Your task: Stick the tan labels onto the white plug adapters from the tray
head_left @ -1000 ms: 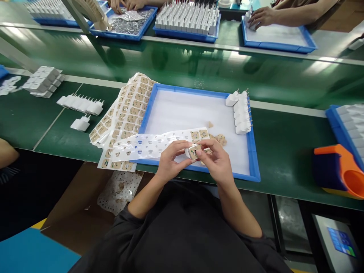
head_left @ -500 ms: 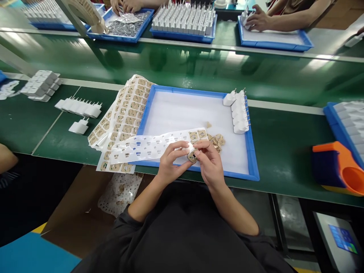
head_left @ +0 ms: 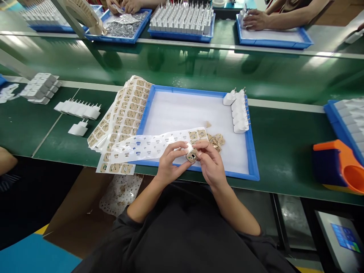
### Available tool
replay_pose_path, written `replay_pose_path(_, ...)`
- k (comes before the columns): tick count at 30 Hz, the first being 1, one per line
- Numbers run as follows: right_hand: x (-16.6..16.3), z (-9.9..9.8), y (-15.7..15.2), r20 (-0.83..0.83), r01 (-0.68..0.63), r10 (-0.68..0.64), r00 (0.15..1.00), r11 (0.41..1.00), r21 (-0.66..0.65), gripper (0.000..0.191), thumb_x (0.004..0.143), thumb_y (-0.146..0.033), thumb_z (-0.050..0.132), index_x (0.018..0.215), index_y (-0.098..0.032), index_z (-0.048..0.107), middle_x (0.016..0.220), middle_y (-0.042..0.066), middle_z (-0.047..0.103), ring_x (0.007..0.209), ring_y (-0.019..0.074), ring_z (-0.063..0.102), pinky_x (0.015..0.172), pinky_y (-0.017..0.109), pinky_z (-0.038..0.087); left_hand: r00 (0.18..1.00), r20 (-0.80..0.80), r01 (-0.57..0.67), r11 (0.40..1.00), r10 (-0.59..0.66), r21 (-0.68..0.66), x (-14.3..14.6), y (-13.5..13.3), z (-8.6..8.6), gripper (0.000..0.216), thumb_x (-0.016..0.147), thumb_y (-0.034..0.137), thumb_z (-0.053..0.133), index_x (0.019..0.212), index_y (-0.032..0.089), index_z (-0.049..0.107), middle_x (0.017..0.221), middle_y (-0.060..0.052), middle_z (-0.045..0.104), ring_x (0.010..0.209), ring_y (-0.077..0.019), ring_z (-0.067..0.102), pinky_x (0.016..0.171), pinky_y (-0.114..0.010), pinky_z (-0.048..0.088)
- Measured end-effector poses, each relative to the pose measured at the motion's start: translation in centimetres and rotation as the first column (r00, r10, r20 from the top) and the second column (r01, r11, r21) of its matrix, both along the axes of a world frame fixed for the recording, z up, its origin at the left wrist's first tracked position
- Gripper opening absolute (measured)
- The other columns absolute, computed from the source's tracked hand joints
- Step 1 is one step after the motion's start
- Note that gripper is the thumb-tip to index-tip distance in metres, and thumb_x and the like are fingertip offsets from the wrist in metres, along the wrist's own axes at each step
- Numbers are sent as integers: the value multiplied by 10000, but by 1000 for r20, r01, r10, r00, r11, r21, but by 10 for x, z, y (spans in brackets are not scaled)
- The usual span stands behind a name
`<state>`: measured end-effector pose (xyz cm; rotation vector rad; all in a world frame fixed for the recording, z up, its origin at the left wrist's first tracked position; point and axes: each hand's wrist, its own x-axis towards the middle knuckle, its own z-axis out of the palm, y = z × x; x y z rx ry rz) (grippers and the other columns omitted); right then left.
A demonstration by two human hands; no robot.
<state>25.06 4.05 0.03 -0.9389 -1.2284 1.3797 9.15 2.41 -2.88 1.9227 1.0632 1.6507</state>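
Observation:
Both hands meet over the near edge of a blue tray [head_left: 253,151]. My left hand [head_left: 170,163] grips a small white charger plug [head_left: 191,154] whose end face carries a tan sticker. My right hand [head_left: 211,163] pinches at that sticker face with its fingertips. Under my left fingers lies a mostly peeled sticker sheet [head_left: 148,146], with two tan stickers left at its right end. A few loose tan stickers [head_left: 217,140] lie on the tray's white liner. A row of white plugs [head_left: 239,112] stands at the tray's far right.
A stack of full sticker sheets [head_left: 122,113] leans on the tray's left side. More white plugs [head_left: 78,108] and a further pile [head_left: 40,88] lie left on the green bench. An orange and blue bin [head_left: 338,167] sits right. Other people's hands [head_left: 254,19] work at blue trays across the belt.
The plug has been turned in my hands so its stickered end faces up, and my right fingertips have shifted onto that face. Hands stayed in the same spot.

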Motion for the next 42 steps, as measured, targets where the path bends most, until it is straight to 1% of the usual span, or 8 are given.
replay_pose_path(6, 19, 14, 9, 308, -54, -41, 950, 954, 295, 93, 932, -268, 636, 999, -285, 699, 927, 30, 655, 860, 195, 606, 746, 350, 523, 999, 2, 45, 998, -45, -44, -1, -2, -1, 450, 822, 174, 786, 1209, 272, 579, 1211, -93, 648, 1179, -252, 658, 1001, -487, 571)
replay_pose_path(10, 27, 15, 11, 457, -93, -231, 859, 808, 581, 97, 896, -221, 661, 930, -295, 714, 960, 57, 680, 913, 241, 634, 815, 434, 534, 999, -4, 38, 996, -39, -81, 1, -4, 7, 421, 828, 204, 785, 1197, 254, 589, 1200, -98, 679, 1164, -250, 666, 990, -466, 571)
replay_pose_path(13, 34, 11, 10, 461, -130, -251, 851, 750, 648, 125, 872, -207, 672, 937, -305, 716, 962, 56, 674, 897, 249, 643, 817, 458, 542, 997, -47, 58, 994, -62, -91, 4, -5, 14, 405, 830, 215, 786, 1187, 241, 597, 1175, -101, 707, 1188, -262, 649, 1019, -483, 548)
replay_pose_path(16, 35, 9, 7, 429, -103, -203, 880, 801, 590, 131, 892, -199, 657, 975, -294, 694, 973, 55, 667, 919, 238, 637, 807, 435, 549, 997, -72, 36, 997, -41, -64, 6, -4, 16, 403, 833, 213, 784, 1187, 241, 593, 1159, -100, 706, 1142, -247, 665, 988, -462, 567)
replay_pose_path(20, 24, 10, 3, 285, -94, -7, 959, 936, 339, 215, 904, -235, 672, 1109, -293, 642, 1093, 58, 629, 1031, 215, 617, 778, 352, 555, 996, -68, -59, 996, 63, 68, 8, -3, 9, 401, 828, 181, 783, 1167, 246, 580, 1146, -87, 688, 1149, -242, 669, 970, -464, 586)
replay_pose_path(23, 13, 9, -1, 168, -87, 54, 984, 976, 199, 160, 899, -263, 680, 1054, -282, 649, 1169, 65, 593, 1147, 221, 584, 829, 340, 552, 994, -69, -71, 989, 81, 131, 9, -2, 5, 423, 824, 145, 783, 1173, 245, 567, 1167, -84, 677, 1183, -243, 668, 967, -457, 596)
replay_pose_path(30, 0, 0, -3, -27, 30, -27, 999, 995, 92, 61, 852, -264, 696, 904, -258, 665, 1046, 40, 615, 1050, 201, 610, 826, 325, 537, 997, -68, -19, 991, 28, 131, 9, -2, 3, 459, 830, 101, 768, 1213, 244, 559, 1223, -96, 675, 1212, -235, 670, 985, -437, 600)
replay_pose_path(42, -2, -6, -2, -81, 62, -54, 995, 993, 104, 57, 885, -222, 662, 892, -261, 703, 1031, 38, 632, 1053, 201, 607, 874, 339, 516, 997, -72, -21, 992, 30, 124, 9, -2, 3, 446, 827, 89, 764, 1190, 248, 561, 1205, -94, 669, 1210, -243, 670, 985, -442, 608)
